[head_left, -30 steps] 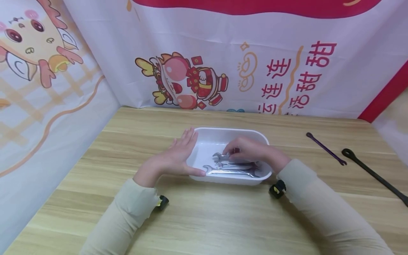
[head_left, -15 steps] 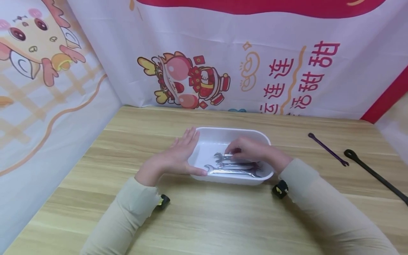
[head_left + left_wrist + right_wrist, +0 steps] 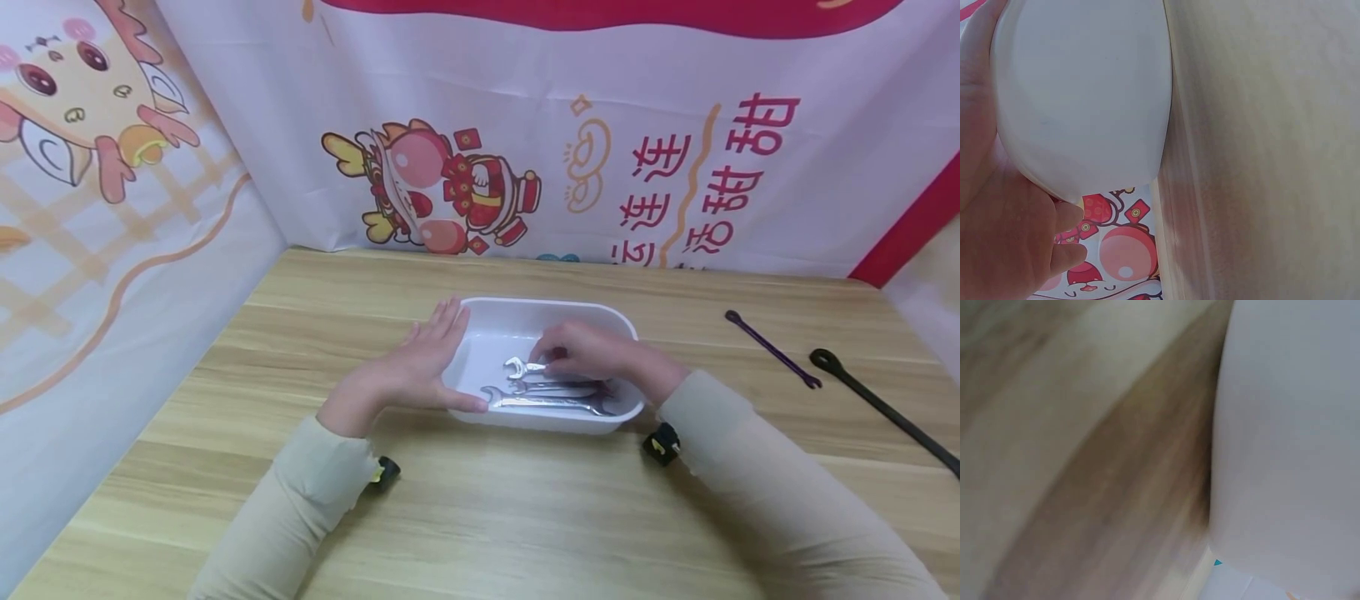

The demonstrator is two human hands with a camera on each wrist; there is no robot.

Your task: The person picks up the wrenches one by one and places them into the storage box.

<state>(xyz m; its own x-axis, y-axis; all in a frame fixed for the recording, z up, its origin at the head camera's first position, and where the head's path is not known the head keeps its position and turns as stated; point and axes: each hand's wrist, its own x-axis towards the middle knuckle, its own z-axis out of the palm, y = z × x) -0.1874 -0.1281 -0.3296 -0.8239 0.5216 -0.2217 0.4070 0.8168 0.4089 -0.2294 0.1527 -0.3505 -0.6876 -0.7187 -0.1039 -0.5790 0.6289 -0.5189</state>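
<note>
My left hand [image 3: 408,367] rests against the left end of a white plastic tray [image 3: 540,425], fingers straight along the rim and thumb stretched to the near edge. In the left wrist view, that hand [image 3: 1004,231] lies along the rim beside the tray's outer wall [image 3: 1085,94]. Reaching inside over the right end, my right hand [image 3: 585,350] pinches a silver wrench [image 3: 517,367] whose open jaw points left. Nearer me in the tray lie a smaller wrench [image 3: 536,387] and a longer double open-ended wrench [image 3: 547,403]. The right wrist view shows the tray's outside [image 3: 1285,444], with the hand hidden.
On the wooden table [image 3: 480,517], right of the tray, lie a slim purple wrench [image 3: 772,348] and a long dark green wrench [image 3: 877,408]. A printed cloth [image 3: 465,67] hangs along the back edge, with another [image 3: 112,250] at the left.
At the wrench's jaw end, two overlapping heads showed earlier; now a single head shows, slightly turned. Both hands stay in about the same place on and in the tray.
</note>
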